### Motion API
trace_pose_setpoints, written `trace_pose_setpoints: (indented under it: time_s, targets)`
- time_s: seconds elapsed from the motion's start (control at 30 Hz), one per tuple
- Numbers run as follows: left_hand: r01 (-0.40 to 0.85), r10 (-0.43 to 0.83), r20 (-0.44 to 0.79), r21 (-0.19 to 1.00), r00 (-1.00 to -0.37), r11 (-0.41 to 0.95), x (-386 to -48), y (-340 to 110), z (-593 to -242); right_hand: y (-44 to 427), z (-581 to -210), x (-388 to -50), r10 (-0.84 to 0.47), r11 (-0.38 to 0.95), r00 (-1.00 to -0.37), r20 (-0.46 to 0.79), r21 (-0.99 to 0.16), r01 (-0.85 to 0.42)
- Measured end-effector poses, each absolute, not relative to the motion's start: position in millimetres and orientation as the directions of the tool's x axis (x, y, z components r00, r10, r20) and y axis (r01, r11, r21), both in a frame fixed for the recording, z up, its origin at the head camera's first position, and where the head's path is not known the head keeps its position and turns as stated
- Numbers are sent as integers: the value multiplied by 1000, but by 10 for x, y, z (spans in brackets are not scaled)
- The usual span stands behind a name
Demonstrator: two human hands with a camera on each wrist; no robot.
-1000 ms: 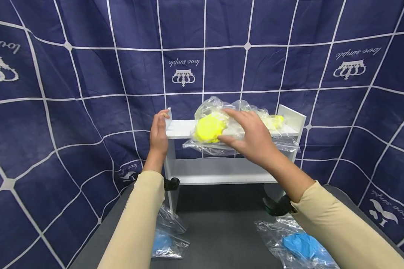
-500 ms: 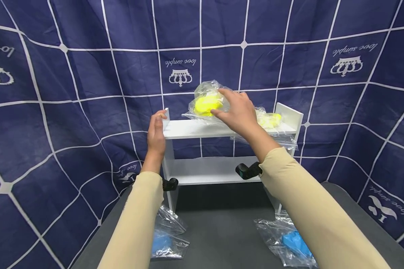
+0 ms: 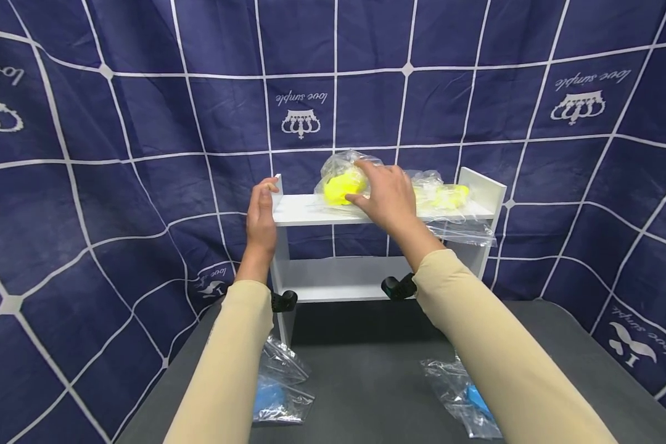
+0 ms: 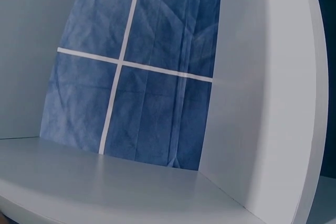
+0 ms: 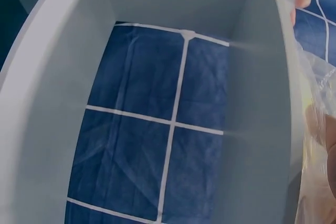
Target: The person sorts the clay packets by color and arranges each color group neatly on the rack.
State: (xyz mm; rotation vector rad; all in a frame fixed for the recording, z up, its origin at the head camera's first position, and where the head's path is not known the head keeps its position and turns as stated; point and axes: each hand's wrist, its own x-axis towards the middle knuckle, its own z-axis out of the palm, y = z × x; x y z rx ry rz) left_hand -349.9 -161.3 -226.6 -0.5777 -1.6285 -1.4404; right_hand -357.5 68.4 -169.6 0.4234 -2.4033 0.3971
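A clear plastic bag with a bright yellow lump [image 3: 342, 188] inside is at the top board of a small white shelf [image 3: 296, 213]. My right hand [image 3: 390, 194] grips this bag from its right side, thumb low and fingers above. In the right wrist view, part of the crinkled bag [image 5: 314, 182] and my right hand [image 5: 331, 148] show at the right edge. My left hand [image 3: 262, 216] holds the shelf's upright left side panel, fingertips curled over its top. The left wrist view shows mostly the shelf's inside.
Another clear bag with yellow contents [image 3: 449, 196] lies at the right of the top board, its zip edge hanging over the front. On the dark table [image 3: 366, 382] lie bags with blue contents, one at left [image 3: 269, 398], one at right [image 3: 477, 401], partly behind my sleeve.
The bag in my right hand rose from the board's front edge, shifted back, then came down toward the top board. My left hand stays on the side panel.
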Motion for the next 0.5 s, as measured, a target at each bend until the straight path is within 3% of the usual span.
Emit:
trace_pose_setpoints:
  time_s: [0.5]
  targets:
    - [827, -192, 852, 521, -487, 212, -3847, -1745, -2413, 736, -1760, -3504, -169, 882, -699, 695, -211, -423]
